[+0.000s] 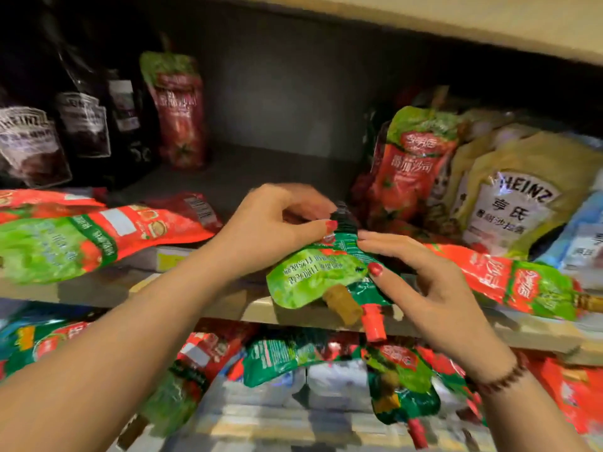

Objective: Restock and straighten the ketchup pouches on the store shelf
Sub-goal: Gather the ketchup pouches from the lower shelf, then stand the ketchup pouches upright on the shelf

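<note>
Both my hands hold ketchup pouches (310, 275) at the shelf's front edge, green tops and spouts pointing toward me; a tan cap and a red cap (373, 324) hang over the edge. My left hand (277, 220) pinches the far end, my right hand (421, 275) presses the right side. One pouch (179, 109) stands upright at the back left. Another (411, 164) stands at the right. Flat pouches lie at the left (98, 236) and right (509, 282).
Dark Heinz pouches (29, 145) stand at the far left, beige Heinz salad-dressing pouches (512, 207) at the right. The shelf board (248, 171) shows bare behind my hands. The shelf below holds several jumbled ketchup pouches (293, 357). The upper shelf (424, 21) hangs overhead.
</note>
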Motion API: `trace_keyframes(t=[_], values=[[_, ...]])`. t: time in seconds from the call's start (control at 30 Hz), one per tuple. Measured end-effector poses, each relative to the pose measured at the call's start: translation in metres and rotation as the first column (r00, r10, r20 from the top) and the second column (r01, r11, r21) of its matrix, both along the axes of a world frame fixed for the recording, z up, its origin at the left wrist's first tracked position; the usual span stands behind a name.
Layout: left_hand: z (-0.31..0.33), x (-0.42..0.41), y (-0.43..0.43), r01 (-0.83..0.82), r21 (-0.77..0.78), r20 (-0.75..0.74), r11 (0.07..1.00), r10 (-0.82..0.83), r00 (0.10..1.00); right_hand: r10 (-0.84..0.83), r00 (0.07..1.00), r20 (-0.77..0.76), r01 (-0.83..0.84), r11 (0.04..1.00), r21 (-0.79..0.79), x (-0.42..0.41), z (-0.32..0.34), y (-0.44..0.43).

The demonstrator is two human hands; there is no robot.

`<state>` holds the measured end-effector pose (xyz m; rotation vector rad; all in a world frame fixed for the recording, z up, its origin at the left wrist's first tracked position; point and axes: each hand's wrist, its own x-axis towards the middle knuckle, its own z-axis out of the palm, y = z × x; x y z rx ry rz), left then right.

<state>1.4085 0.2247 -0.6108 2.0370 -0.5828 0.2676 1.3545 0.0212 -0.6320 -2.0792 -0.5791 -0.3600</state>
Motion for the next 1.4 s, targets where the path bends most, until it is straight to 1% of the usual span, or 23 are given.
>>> trace_keyframes(t=[0.07,0.17,0.2,0.23,0.3,0.33,0.43,0.47,0.53,0.6,0.67,0.73,0.77,0.83,0.9,1.0,1.13,1.17,1.3,1.4], values=[[0.001,-0.001,0.003,-0.005,0.034,0.010,0.999,0.005,1.000,0.057,0.998,-0.019,-0.058,0.997,-0.050,-0.003,0.004,-0.007],[0.001,-0.002,0.010,0.002,0.065,0.015,0.998,-0.003,1.000,0.188,0.979,-0.078,-0.201,0.956,-0.213,-0.006,0.006,-0.020],[0.001,-0.002,0.012,0.006,0.066,0.004,0.998,-0.006,1.000,0.208,0.975,-0.077,-0.221,0.938,-0.266,-0.007,0.005,-0.022],[0.003,-0.002,0.015,0.011,0.063,-0.008,0.998,-0.011,1.000,0.203,0.979,-0.037,-0.204,0.931,-0.304,-0.007,0.004,-0.022],[0.006,-0.003,0.020,0.026,0.044,-0.029,0.999,-0.025,0.999,0.158,0.984,0.088,-0.124,0.942,-0.311,-0.005,0.003,-0.017],[0.007,-0.003,0.022,0.032,0.035,-0.041,0.999,-0.031,0.999,0.146,0.981,0.125,-0.102,0.948,-0.303,-0.004,0.003,-0.016],[0.010,-0.001,0.029,0.047,0.036,-0.087,0.998,-0.044,0.995,0.158,0.964,0.215,-0.073,0.931,-0.357,0.001,0.006,-0.020],[0.011,0.000,0.031,0.064,0.031,-0.104,0.997,-0.060,0.993,0.152,0.960,0.236,-0.066,0.940,-0.335,0.004,0.008,-0.022],[0.013,0.001,0.034,0.090,0.004,-0.116,0.996,-0.089,0.989,0.095,0.957,0.274,-0.034,0.975,-0.218,0.010,0.017,-0.021],[0.016,0.005,0.035,0.069,-0.039,-0.099,0.997,-0.072,0.992,0.019,0.959,0.283,0.018,0.991,-0.129,0.017,0.027,-0.014],[0.023,0.010,0.035,0.054,-0.076,-0.116,0.996,-0.063,0.991,-0.016,0.953,0.304,0.054,0.992,-0.116,0.026,0.036,-0.007],[0.031,0.017,0.035,0.107,-0.036,-0.166,0.994,-0.112,0.980,-0.086,0.943,0.323,0.115,0.991,-0.074,0.038,0.046,-0.002],[0.034,0.020,0.034,0.148,0.006,-0.196,0.989,-0.144,0.970,-0.136,0.946,0.293,0.148,0.989,-0.018,0.045,0.050,-0.001],[0.037,0.025,0.032,0.193,0.080,-0.234,0.978,-0.170,0.957,-0.226,0.959,0.173,0.207,0.970,0.125,0.060,0.055,0.001],[0.035,0.030,0.028,0.179,0.086,-0.241,0.980,-0.154,0.958,-0.266,0.959,0.093,0.240,0.945,0.224,0.076,0.058,0.007],[0.030,0.038,0.019,0.144,0.001,-0.245,0.990,-0.140,0.960,-0.294,0.955,0.025,0.276,0.919,0.280,0.092,0.063,0.019],[0.025,0.049,0.010,0.091,-0.175,-0.218,0.980,-0.128,0.967,-0.337,0.941,0.046,0.311,0.908,0.282,0.099,0.067,0.031],[0.023,0.052,0.009,0.083,-0.185,-0.230,0.979,-0.125,0.965,-0.347,0.936,0.055,0.320,0.907,0.276,0.100,0.067,0.033],[0.020,0.062,0.003,0.049,-0.145,-0.275,0.988,-0.088,0.958,-0.336,0.941,0.039,0.316,0.913,0.257,0.102,0.062,0.036],[0.021,0.065,-0.002,0.090,-0.104,-0.256,0.991,-0.114,0.960,-0.332,0.943,-0.014,0.324,0.908,0.264,0.099,0.054,0.035]])
